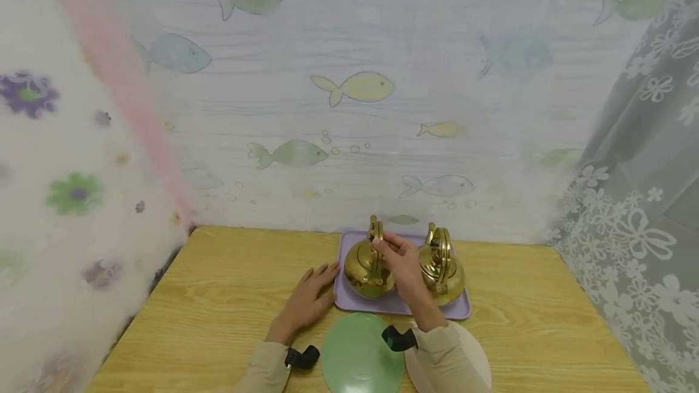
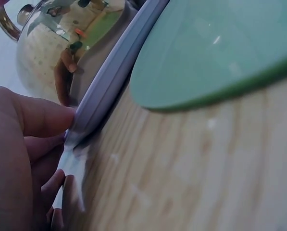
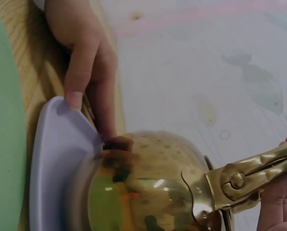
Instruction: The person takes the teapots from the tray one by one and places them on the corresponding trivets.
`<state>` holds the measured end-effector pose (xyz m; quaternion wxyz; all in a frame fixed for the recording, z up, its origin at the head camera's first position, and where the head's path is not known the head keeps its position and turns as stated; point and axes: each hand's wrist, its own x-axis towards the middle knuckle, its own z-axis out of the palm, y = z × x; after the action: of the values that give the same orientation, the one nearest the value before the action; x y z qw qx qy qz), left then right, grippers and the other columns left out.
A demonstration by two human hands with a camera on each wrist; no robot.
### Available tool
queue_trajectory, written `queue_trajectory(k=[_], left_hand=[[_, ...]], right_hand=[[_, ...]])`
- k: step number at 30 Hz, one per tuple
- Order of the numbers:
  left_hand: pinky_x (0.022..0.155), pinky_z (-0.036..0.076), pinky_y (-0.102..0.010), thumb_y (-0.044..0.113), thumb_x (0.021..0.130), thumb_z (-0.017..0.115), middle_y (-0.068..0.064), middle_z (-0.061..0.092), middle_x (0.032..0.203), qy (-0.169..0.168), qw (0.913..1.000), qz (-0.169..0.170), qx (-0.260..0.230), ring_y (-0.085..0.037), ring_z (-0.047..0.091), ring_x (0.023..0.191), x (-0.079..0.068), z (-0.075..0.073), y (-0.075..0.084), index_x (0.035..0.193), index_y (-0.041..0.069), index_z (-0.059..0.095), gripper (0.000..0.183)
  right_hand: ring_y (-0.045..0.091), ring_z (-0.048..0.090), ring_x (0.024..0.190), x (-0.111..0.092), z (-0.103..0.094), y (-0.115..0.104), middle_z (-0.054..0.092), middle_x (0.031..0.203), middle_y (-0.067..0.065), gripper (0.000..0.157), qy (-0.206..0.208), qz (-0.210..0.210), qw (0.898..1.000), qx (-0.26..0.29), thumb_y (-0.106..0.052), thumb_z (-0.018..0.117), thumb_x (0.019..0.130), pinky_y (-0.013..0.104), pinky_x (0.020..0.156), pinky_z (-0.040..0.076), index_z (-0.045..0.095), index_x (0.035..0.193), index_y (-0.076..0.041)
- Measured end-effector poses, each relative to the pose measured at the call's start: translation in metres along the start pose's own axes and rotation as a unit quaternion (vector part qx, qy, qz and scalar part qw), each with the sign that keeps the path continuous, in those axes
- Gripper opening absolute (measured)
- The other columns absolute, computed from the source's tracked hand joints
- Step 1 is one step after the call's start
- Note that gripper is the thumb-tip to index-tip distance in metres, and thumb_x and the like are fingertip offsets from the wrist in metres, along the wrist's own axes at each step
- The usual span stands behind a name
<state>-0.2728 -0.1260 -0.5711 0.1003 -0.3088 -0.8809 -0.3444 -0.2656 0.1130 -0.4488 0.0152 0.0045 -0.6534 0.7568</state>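
Note:
In the head view, two shiny gold kettles stand side by side on a purple tray (image 1: 393, 306). My right hand (image 1: 408, 268) holds the raised handle of the left kettle (image 1: 357, 272), its fingers curled at the handle's right side. Just right of that wrist is the right kettle (image 1: 452, 275), partly covered by the hand. My left hand (image 1: 308, 299) lies palm down at the tray's left edge with its fingers extended. In the right wrist view, the left thumb (image 3: 75, 100) touches the tray's corner, close to the kettle's round body (image 3: 153, 187).
A green plate (image 1: 360, 353) lies on the wooden table (image 1: 229, 296) in front of the tray. To its right a pale plate (image 1: 474, 356) is partly hidden under the right sleeve. Behind the table hangs a fish-print sheet (image 1: 349, 132); a lace curtain (image 1: 639, 247) hangs at right.

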Motion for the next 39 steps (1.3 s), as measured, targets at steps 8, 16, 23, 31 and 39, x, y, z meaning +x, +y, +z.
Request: queue_trajectory(k=[8, 16, 23, 31, 39], left_hand=[[0.124, 0.021, -0.059, 0.027, 0.101, 0.058, -0.011, 0.046, 0.157, -0.019, 0.9998, -0.012, 0.000, -0.040, 0.040, 0.146, 0.008, -0.001, 0.000, 0.151, 0.003, 0.049, 0.056], [0.125, 0.019, -0.059, 0.027, 0.100, 0.058, -0.010, 0.045, 0.158, -0.033, 0.9992, -0.021, -0.001, -0.039, 0.037, 0.148, 0.009, -0.003, 0.000, 0.152, 0.004, 0.048, 0.058], [0.125, 0.019, -0.058, 0.026, 0.100, 0.059, -0.010, 0.045, 0.158, -0.032, 0.9993, -0.021, -0.001, -0.039, 0.038, 0.147, 0.005, -0.007, 0.002, 0.151, 0.003, 0.049, 0.057], [0.124, 0.020, -0.059, 0.027, 0.100, 0.058, -0.011, 0.046, 0.157, -0.038, 0.9991, -0.019, 0.003, -0.040, 0.038, 0.147, 0.000, -0.007, 0.002, 0.150, 0.002, 0.049, 0.056], [0.125, 0.019, -0.058, 0.026, 0.100, 0.058, -0.011, 0.045, 0.158, -0.041, 0.9989, -0.023, 0.003, -0.039, 0.037, 0.148, 0.000, -0.007, 0.003, 0.151, 0.002, 0.048, 0.057]], right_hand=[[0.017, 0.070, 0.087, 0.000, 0.006, 0.002, 0.072, 0.103, 0.015, 0.039, 0.032, -0.052, 0.997, 0.038, -0.007, 0.061, 0.100, 0.021, 0.072, 0.059, 0.057, 0.130, 0.018], [0.016, 0.070, 0.087, 0.003, 0.010, 0.005, 0.072, 0.101, 0.012, 0.036, 0.035, -0.066, 0.996, 0.054, -0.003, 0.060, 0.100, 0.020, 0.072, 0.059, 0.057, 0.128, 0.020], [0.016, 0.069, 0.084, 0.003, 0.016, 0.013, 0.072, 0.092, 0.006, 0.034, 0.036, -0.103, 0.990, 0.084, -0.001, 0.060, 0.100, 0.022, 0.070, 0.059, 0.057, 0.125, 0.022], [0.016, 0.069, 0.080, -0.003, 0.018, 0.017, 0.072, 0.094, 0.010, 0.035, 0.053, -0.106, 0.989, 0.086, -0.003, 0.059, 0.101, 0.022, 0.070, 0.059, 0.057, 0.128, 0.020], [0.015, 0.070, 0.084, -0.004, 0.017, 0.016, 0.073, 0.087, -0.001, 0.037, 0.070, -0.108, 0.989, 0.077, -0.004, 0.059, 0.101, 0.020, 0.072, 0.059, 0.056, 0.127, 0.022]])
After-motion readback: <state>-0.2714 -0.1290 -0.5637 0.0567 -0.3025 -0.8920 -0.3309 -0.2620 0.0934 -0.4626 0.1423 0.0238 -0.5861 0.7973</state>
